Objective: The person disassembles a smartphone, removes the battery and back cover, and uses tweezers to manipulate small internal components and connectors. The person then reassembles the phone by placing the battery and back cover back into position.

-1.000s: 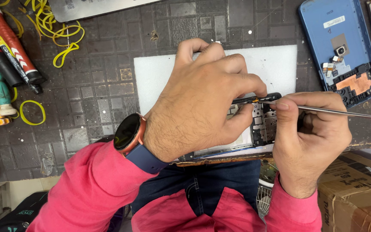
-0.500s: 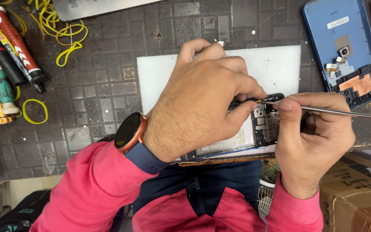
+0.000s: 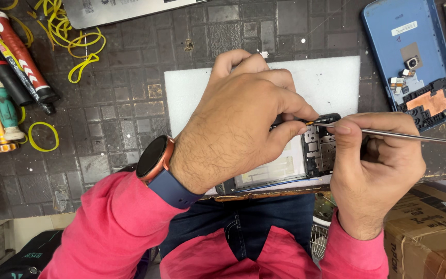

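Observation:
An opened phone (image 3: 316, 150) lies on a white foam pad (image 3: 336, 82) at the near edge of the bench, its inner frame and parts exposed. My left hand (image 3: 238, 121) rests over the phone, thumb and forefinger pinching a small dark part at its top edge. My right hand (image 3: 375, 160) grips thin metal tweezers (image 3: 403, 135) whose tip meets that same spot by my left fingertips. Most of the phone is hidden under my left hand. A round watch sits on my left wrist.
A blue phone back cover (image 3: 414, 57) with loose small parts lies at the far right. Screwdrivers and pens (image 3: 11, 67) sit at the left among yellow rubber bands (image 3: 73, 36). A grey flat panel (image 3: 120, 10) lies at the top. A cardboard box (image 3: 429, 232) stands below right.
My hands have stayed in nearly the same pose; the tweezers tip stays at the phone's top edge by my left fingertips, with only slight shifts.

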